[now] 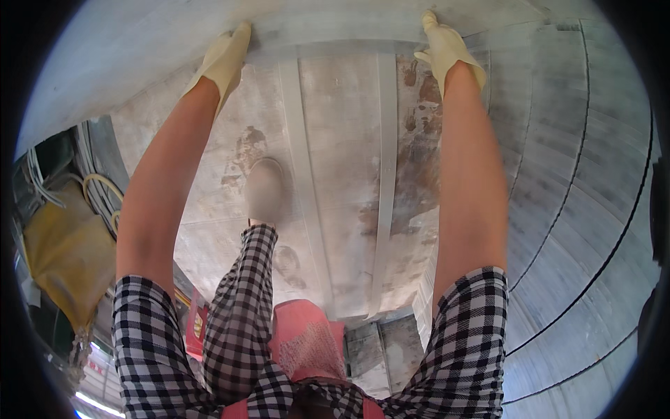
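Observation:
Both arms reach forward, and each hand wears a cream rubber glove. My left hand (225, 59) is at the near side of a broad pale grey-white sheet-like surface (335, 26), its fingers stretched out and pointing away. Farther right, my right hand (447, 50) touches the same surface, its thumb apart and its fingers extended. A smooth band of that surface runs between the two hands. Its far side lies beyond the top of the view, and the fingertips' exact contact is hard to make out.
Below lies a stained, whitish floor-like surface with two pale strips (386, 160), where one shoe (265, 190) stands. Long pale panels with dark lines (558, 181) line the right. At left hang a yellow-brown cloth (66, 244) and several pale cables (94, 167). A red object (196, 325) is low left.

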`<state>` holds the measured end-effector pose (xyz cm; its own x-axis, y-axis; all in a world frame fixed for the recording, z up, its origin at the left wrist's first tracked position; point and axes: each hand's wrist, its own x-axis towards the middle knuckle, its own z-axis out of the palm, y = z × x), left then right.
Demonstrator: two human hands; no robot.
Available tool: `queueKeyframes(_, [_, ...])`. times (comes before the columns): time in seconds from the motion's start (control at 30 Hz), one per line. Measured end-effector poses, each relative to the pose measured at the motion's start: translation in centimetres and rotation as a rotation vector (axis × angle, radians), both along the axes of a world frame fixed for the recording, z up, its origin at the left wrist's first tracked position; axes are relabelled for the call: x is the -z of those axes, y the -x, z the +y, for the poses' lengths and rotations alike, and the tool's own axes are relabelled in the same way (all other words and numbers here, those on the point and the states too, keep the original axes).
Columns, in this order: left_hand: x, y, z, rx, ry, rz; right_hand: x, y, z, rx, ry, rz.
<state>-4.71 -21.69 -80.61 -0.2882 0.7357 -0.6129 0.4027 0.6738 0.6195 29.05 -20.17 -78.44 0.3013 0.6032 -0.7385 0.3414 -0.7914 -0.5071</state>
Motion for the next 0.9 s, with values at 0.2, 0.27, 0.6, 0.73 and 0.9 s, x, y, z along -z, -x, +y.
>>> queueKeyframes(0.2, [-2.0,1.6,0.0,0.267,-0.081,0.100,-3.0,1.0,0.2,-0.336,0.008,-0.334])
queueKeyframes(0.27, [-2.6,2.2,0.1,0.394,-0.190,0.085,-2.7,0.7,0.4,-0.329,-0.022,-0.341])
queueKeyframes(0.6, [2.0,-4.1,-0.5,-0.267,-0.284,-0.040,2.3,-0.8,-1.0,0.213,-0.243,0.073])
queueKeyframes(0.73, [2.2,-4.2,-0.8,-0.198,-0.162,-0.157,1.7,-2.1,-1.7,0.283,-0.290,0.236])
queueKeyframes(0.9, [0.5,-3.8,-0.2,0.092,-0.265,0.210,3.2,-2.4,-1.2,0.186,-0.416,0.194])
